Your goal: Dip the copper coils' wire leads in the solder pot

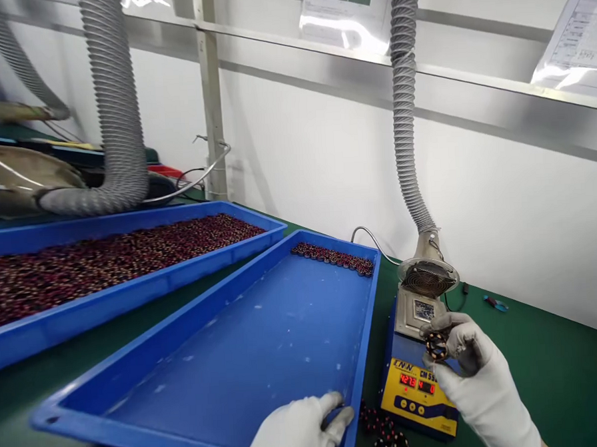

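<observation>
My right hand (pixel 473 368), in a white glove with darkened fingertips, pinches a small ring-shaped part (pixel 436 346) with copper-coloured segments around a dark open middle. It is held upright above a blue and yellow bench unit (pixel 420 390) with red digits on its display. My left hand (pixel 306 426), also gloved, hangs over the near right corner of a blue tray (pixel 234 340). Its fingers are bent and apart by the tray's right wall, with nothing visible between them. Several similar rings (pixel 384 432) lie between tray and unit, partly cut off by the frame's lower edge.
Rows of rings (pixel 333 256) line the tray's far end. A second blue tray (pixel 181 276) at left is filled with them. A grey extraction hose (pixel 407 111) ends in a hood (pixel 428 273) above the unit. Small cutters (pixel 495 303) lie at right on the green bench.
</observation>
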A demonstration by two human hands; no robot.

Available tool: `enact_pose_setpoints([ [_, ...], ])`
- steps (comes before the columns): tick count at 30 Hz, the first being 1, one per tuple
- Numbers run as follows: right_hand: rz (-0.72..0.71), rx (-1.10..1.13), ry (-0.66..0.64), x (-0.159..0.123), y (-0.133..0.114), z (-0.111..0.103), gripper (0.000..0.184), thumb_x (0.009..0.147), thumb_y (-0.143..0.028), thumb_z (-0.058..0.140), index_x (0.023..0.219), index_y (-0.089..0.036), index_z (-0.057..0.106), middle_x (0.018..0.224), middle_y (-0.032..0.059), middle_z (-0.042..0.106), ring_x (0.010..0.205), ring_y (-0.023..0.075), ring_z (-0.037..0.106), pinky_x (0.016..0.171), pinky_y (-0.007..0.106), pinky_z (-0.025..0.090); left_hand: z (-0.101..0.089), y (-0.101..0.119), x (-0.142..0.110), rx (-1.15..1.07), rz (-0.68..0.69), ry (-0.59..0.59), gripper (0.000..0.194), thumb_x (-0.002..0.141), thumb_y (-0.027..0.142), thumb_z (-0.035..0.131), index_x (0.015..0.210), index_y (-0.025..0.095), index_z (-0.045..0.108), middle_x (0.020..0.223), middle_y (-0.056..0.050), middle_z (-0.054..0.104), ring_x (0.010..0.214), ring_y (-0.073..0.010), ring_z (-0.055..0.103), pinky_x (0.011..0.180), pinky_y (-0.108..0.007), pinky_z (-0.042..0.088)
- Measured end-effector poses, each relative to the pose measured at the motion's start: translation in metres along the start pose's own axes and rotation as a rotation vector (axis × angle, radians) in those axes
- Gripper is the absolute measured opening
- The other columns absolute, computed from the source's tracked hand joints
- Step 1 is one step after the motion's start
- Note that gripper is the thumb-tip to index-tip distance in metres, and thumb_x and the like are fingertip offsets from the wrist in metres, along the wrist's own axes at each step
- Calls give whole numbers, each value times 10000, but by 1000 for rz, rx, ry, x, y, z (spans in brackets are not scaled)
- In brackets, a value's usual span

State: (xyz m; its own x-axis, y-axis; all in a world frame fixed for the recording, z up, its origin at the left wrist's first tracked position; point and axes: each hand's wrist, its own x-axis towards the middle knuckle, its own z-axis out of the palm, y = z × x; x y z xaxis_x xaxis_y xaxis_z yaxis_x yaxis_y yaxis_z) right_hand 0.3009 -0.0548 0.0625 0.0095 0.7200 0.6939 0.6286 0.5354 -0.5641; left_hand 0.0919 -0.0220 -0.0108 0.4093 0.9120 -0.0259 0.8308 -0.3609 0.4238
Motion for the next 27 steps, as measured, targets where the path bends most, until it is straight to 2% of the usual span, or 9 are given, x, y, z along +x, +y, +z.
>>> enact_pose_setpoints([
  [5,38,195,-30,-2,-17,11,276,617,-15,588,650,-221,407,849,28,589,803,161,592,656,249,486,5,-2,-2,-2,9,49,358,829,405,314,916,287,641,839,-51,725,774,-264,657,661,-349,469],
  [12,345,525,-82,-1,-32,25,260,544,-52,650,628,-209,460,787,11,629,712,167,627,592,240,500,9,-4,-4,10,36,89,362,836,418,300,877,292,636,793,-44,722,747,-256,658,638,-331,456],
  [15,457,636,-45,-3,-32,30,268,524,-94,686,665,-208,488,753,15,641,664,175,630,570,261,496,10,-5,-4,14,50,98,371,839,422,290,854,286,634,774,-48,718,736,-260,658,634,-335,452],
  [18,467,718,-42,-1,-23,41,307,527,-183,723,740,-215,503,760,29,654,622,186,627,560,302,494,10,-4,-5,6,60,93,378,839,418,284,848,279,635,776,-56,716,738,-259,656,642,-338,449],
  [20,470,677,-56,5,-13,57,353,548,-253,713,826,-221,498,803,39,655,657,194,628,575,316,496,9,-2,-6,-1,58,86,379,835,409,285,871,274,638,797,-66,714,749,-263,653,656,-348,448],
  [22,488,491,-133,15,0,84,342,598,-285,668,882,-212,492,844,43,650,741,192,621,625,309,497,7,-1,-7,-10,54,72,386,827,405,292,860,262,649,800,-81,713,748,-275,652,661,-364,449],
  [24,507,242,-277,25,15,120,226,646,-246,629,837,-190,521,822,31,648,769,175,609,670,288,489,4,-3,-7,-29,57,46,375,807,432,327,835,268,663,784,-77,717,742,-279,656,657,-362,457],
  [27,541,57,-393,41,43,179,139,625,-174,679,718,-162,576,720,6,635,714,165,600,687,298,480,-4,-17,-6,-57,39,8,333,765,467,397,849,296,670,790,-56,725,755,-272,661,671,-351,473],
])
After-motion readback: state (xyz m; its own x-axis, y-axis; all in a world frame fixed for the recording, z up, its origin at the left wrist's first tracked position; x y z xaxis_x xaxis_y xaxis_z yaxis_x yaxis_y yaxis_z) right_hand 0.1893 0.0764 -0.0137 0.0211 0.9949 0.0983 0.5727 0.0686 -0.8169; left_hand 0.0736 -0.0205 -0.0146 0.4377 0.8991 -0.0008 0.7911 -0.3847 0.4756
